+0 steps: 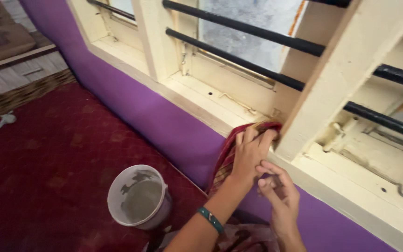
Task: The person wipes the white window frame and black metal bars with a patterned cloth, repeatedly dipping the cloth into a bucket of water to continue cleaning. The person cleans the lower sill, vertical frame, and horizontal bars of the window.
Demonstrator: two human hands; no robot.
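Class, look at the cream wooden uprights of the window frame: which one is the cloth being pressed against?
The thick upright on the right. The left hand presses the red checked cloth at its base; the other upright stands apart, untouched.
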